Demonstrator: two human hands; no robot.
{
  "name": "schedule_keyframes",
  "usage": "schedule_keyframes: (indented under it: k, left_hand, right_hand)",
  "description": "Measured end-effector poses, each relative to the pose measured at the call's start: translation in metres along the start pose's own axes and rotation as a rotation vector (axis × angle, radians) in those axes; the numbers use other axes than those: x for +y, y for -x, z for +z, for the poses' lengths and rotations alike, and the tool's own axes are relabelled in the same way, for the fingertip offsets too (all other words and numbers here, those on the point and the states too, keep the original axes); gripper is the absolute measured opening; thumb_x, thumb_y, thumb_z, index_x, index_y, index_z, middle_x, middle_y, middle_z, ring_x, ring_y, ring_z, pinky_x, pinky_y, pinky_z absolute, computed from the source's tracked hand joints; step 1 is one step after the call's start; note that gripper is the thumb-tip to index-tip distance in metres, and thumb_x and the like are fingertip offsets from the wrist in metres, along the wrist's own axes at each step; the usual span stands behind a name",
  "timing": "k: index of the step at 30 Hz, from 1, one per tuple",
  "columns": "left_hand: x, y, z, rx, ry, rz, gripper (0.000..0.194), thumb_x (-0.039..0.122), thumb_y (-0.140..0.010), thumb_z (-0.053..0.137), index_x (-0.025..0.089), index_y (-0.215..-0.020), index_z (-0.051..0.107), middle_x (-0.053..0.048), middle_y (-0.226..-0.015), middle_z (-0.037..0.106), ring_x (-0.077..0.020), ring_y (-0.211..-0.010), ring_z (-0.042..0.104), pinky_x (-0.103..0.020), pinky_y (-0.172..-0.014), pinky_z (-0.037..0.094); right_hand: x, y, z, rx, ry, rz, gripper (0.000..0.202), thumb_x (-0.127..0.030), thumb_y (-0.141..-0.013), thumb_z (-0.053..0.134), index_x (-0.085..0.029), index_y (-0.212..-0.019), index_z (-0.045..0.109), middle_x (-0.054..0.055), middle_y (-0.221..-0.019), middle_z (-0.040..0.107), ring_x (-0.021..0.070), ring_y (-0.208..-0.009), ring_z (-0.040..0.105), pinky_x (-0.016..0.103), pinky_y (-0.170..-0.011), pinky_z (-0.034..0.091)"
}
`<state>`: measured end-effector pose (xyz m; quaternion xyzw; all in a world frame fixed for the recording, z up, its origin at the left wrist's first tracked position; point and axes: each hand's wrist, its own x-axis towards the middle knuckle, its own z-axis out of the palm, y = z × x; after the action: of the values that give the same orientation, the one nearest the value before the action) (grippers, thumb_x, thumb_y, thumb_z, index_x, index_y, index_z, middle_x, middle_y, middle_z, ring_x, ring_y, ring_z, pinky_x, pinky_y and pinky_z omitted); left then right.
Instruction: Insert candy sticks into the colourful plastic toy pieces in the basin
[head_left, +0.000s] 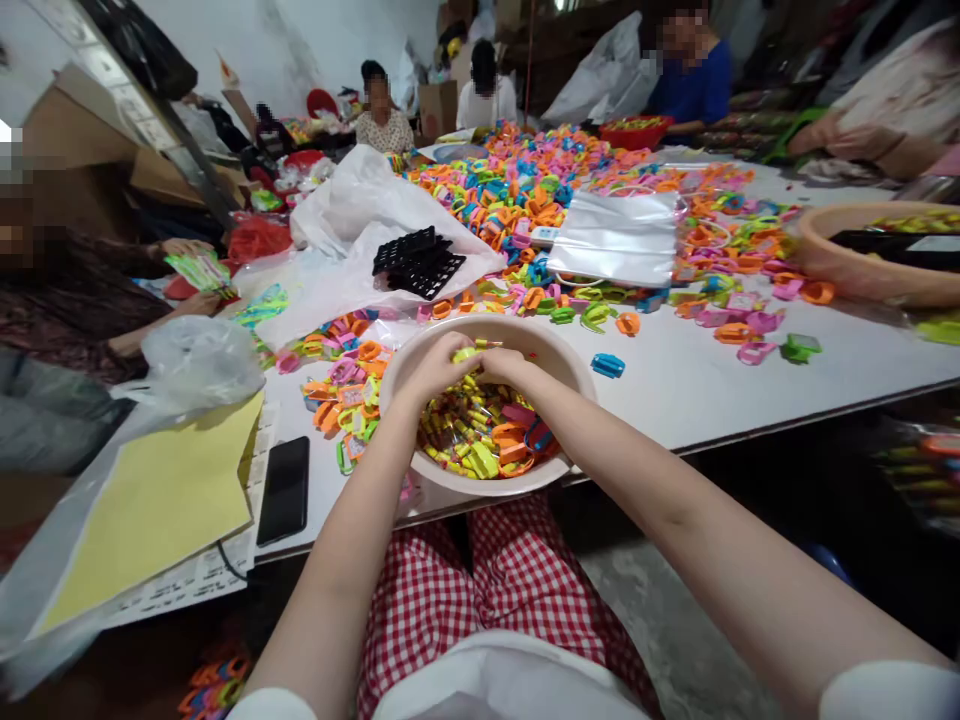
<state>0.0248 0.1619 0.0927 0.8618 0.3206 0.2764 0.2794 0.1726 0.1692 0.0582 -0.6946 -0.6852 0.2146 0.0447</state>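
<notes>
A round cream basin (487, 487) stands at the table's front edge. Many small yellow wrapped pieces (457, 425) lie in it, with orange toy pieces (514, 443) and a yellow-green one (482, 460) on its near side. Over the basin's far part, my left hand (442, 365) is closed, its fingertips together around a small yellow-green piece (465, 355). My right hand (501, 364) meets it from the right with bent fingers, touching the same spot; what its fingers hold is hidden.
Colourful toy pieces (517, 190) are heaped across the table (660, 390). Black trays (420, 262) lie behind the basin. A phone (285, 490) and yellow paper (161, 500) are at left. A larger basin (862, 275) stands right. Several people sit around.
</notes>
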Motion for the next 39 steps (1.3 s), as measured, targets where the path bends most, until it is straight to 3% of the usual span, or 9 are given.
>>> schedule_keyframes:
  k: [4, 6, 8, 13, 16, 20, 27, 33, 39]
  left_hand:
    - [-0.005, 0.005, -0.016, 0.334, 0.083, -0.164, 0.016, 0.031, -0.083, 0.050, 0.019, -0.077, 0.042, 0.002, -0.075, 0.047, -0.0128, -0.074, 0.047, -0.025, -0.073, 0.041]
    - [-0.007, 0.007, -0.019, 0.427, 0.107, -0.172, 0.016, 0.027, -0.081, 0.052, 0.020, -0.079, 0.038, 0.003, -0.077, 0.044, -0.0120, -0.075, 0.045, -0.024, -0.073, 0.039]
    - [-0.008, 0.008, -0.019, 0.463, 0.131, -0.166, 0.015, 0.024, -0.080, 0.050, 0.020, -0.083, 0.036, 0.002, -0.081, 0.043, -0.0122, -0.077, 0.045, -0.024, -0.075, 0.039]
    - [-0.009, 0.007, -0.016, 0.367, 0.172, -0.154, 0.021, 0.022, -0.080, 0.050, 0.020, -0.095, 0.036, -0.001, -0.091, 0.047, -0.0147, -0.085, 0.048, -0.027, -0.079, 0.041]
    - [-0.011, 0.007, -0.015, 0.335, 0.154, -0.123, 0.026, 0.023, -0.080, 0.052, 0.020, -0.099, 0.035, -0.004, -0.099, 0.048, -0.0158, -0.089, 0.050, -0.028, -0.080, 0.042]
    - [-0.010, 0.007, -0.017, 0.337, 0.116, -0.078, 0.023, 0.031, -0.081, 0.054, 0.020, -0.094, 0.039, -0.003, -0.095, 0.050, -0.0164, -0.089, 0.050, -0.029, -0.080, 0.042]
    - [0.001, 0.008, -0.020, 0.257, 0.080, -0.019, 0.012, 0.027, -0.079, 0.052, 0.018, -0.084, 0.045, 0.000, -0.087, 0.056, -0.0142, -0.082, 0.052, -0.026, -0.078, 0.043]
    - [-0.001, 0.007, -0.018, 0.226, 0.080, 0.048, 0.013, 0.028, -0.077, 0.051, 0.017, -0.083, 0.046, -0.002, -0.087, 0.056, -0.0158, -0.085, 0.053, -0.028, -0.081, 0.043]
    - [-0.003, 0.010, -0.015, 0.220, 0.111, 0.083, 0.017, 0.030, -0.083, 0.046, 0.018, -0.094, 0.046, -0.005, -0.097, 0.057, -0.0176, -0.092, 0.054, -0.032, -0.086, 0.044]
  right_hand:
    - [-0.009, 0.006, -0.003, -0.047, 0.101, 0.060, 0.030, -0.032, -0.082, 0.063, -0.013, -0.104, 0.061, 0.014, -0.103, 0.063, 0.0244, -0.093, 0.062, 0.039, -0.079, 0.051]
    - [-0.009, 0.010, -0.010, -0.024, 0.120, 0.049, 0.028, -0.028, -0.075, 0.067, -0.013, -0.098, 0.063, 0.016, -0.095, 0.065, 0.0280, -0.089, 0.063, 0.037, -0.075, 0.050]
    - [-0.006, 0.015, -0.019, 0.059, 0.022, -0.004, 0.025, -0.027, -0.073, 0.064, -0.014, -0.095, 0.062, 0.013, -0.088, 0.066, 0.0256, -0.082, 0.063, 0.033, -0.070, 0.049]
    - [-0.006, 0.027, -0.042, 0.277, -0.677, -0.201, 0.021, -0.028, -0.078, 0.051, -0.016, -0.095, 0.056, 0.002, -0.075, 0.061, 0.0142, -0.064, 0.057, 0.024, -0.054, 0.044]
    - [-0.013, 0.034, -0.047, 0.326, -0.923, -0.377, 0.025, -0.034, -0.075, 0.059, -0.019, -0.095, 0.058, -0.003, -0.066, 0.055, 0.0115, -0.058, 0.051, 0.022, -0.050, 0.041]
    - [-0.021, 0.040, -0.047, 0.391, -1.082, -0.484, 0.024, -0.035, -0.068, 0.070, -0.022, -0.087, 0.063, -0.002, -0.069, 0.057, 0.0112, -0.058, 0.050, 0.022, -0.050, 0.042]
    - [-0.023, 0.035, -0.041, 0.254, -1.319, -0.411, 0.031, -0.048, -0.066, 0.072, -0.022, -0.078, 0.060, -0.003, -0.068, 0.054, 0.0093, -0.059, 0.051, 0.023, -0.059, 0.046]
    - [-0.024, 0.031, -0.036, 0.140, -1.386, -0.367, 0.042, -0.056, -0.063, 0.073, -0.022, -0.079, 0.054, -0.004, -0.067, 0.053, 0.0087, -0.059, 0.051, 0.023, -0.058, 0.045]
    - [-0.023, 0.029, -0.035, 0.145, -1.384, -0.336, 0.042, -0.057, -0.065, 0.070, -0.023, -0.082, 0.052, -0.003, -0.070, 0.054, 0.0098, -0.060, 0.052, 0.024, -0.059, 0.046]
